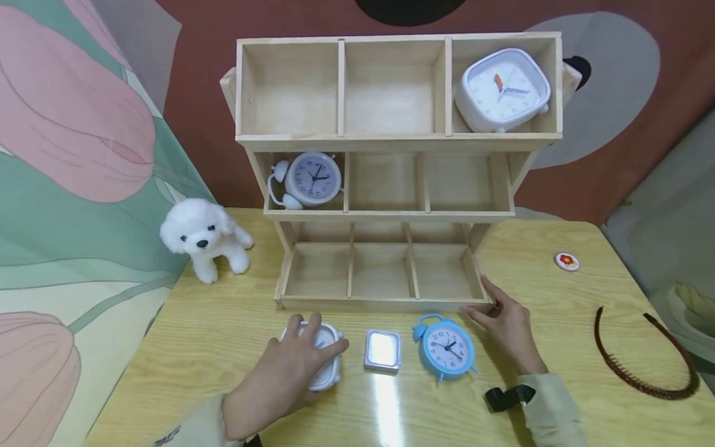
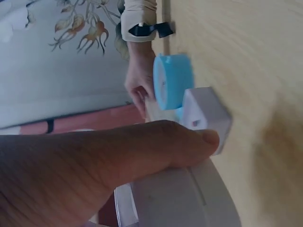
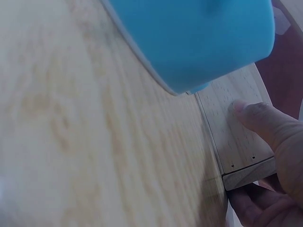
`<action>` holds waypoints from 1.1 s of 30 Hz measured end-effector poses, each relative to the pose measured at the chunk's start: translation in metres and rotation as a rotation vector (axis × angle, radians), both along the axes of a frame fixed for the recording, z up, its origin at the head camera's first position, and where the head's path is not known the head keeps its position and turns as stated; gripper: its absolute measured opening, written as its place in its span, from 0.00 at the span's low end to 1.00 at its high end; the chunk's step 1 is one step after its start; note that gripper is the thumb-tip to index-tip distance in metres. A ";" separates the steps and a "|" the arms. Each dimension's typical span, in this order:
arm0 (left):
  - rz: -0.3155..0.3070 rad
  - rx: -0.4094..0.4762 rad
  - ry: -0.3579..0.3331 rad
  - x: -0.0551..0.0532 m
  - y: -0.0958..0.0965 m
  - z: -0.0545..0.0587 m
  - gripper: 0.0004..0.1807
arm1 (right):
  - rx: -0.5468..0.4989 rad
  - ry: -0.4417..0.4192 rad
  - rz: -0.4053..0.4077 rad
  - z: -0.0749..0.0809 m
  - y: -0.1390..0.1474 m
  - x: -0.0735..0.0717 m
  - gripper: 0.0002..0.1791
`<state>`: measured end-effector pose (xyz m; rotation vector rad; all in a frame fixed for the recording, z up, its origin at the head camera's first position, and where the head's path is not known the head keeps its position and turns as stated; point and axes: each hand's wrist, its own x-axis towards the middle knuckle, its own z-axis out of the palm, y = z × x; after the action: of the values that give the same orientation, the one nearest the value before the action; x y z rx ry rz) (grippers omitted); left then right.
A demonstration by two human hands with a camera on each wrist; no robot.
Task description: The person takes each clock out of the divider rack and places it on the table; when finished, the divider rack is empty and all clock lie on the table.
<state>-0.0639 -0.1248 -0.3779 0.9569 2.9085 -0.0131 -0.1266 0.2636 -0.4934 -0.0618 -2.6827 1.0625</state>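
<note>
In the head view my left hand grips a white alarm clock on the table, its fingers over the face. My thumb lies along the clock's side in the left wrist view. With my right hand I hold the bottom right front corner of a wooden shelf. In the right wrist view that thumb presses on the front board, and the other fingers are partly hidden round the corner. Between my hands, a small white square box-like thing and a blue alarm clock stand on the table.
A white square clock sits in the top right compartment, a white twin-bell clock in the middle tier's left one. A plush dog stands left of the shelf. On the right lie a flower badge and a brown headband.
</note>
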 end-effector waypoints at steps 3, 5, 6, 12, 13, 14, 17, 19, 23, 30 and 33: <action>-0.013 0.026 0.020 -0.002 -0.001 -0.014 0.42 | -0.003 0.005 0.001 -0.001 0.001 0.002 0.42; -0.012 0.037 0.006 -0.004 -0.001 -0.022 0.43 | -0.008 0.004 -0.001 -0.002 0.001 0.002 0.42; -0.012 0.043 -0.002 -0.006 -0.001 -0.025 0.44 | -0.010 0.003 -0.004 -0.002 0.001 0.002 0.42; -0.028 0.084 -0.012 -0.016 0.000 -0.042 0.45 | -0.008 -0.001 -0.014 -0.002 0.001 0.001 0.42; -0.034 0.088 -0.009 -0.018 0.000 -0.044 0.45 | -0.009 -0.001 -0.013 -0.002 0.001 0.001 0.42; -0.038 0.091 -0.011 -0.019 0.001 -0.045 0.45 | -0.011 0.002 -0.010 -0.002 0.001 0.001 0.42; -0.034 0.092 -0.040 -0.023 0.003 -0.049 0.45 | -0.019 0.010 0.001 -0.003 -0.001 0.000 0.42; -0.024 0.084 -0.058 -0.025 0.003 -0.051 0.46 | -0.022 0.014 0.007 -0.003 -0.002 0.000 0.42; -0.003 0.065 -0.098 -0.028 0.004 -0.053 0.47 | -0.022 0.011 0.013 -0.002 -0.005 -0.002 0.42; -0.011 0.082 -0.121 -0.033 0.005 -0.058 0.46 | -0.011 0.008 0.006 -0.001 -0.003 -0.001 0.42; -0.017 0.091 -0.151 -0.035 0.006 -0.059 0.46 | 0.008 0.015 -0.003 -0.001 -0.001 0.001 0.42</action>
<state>-0.0994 -0.1184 -0.4371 0.9516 2.7836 0.1836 -0.1252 0.2629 -0.4947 -0.0563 -2.6724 1.0475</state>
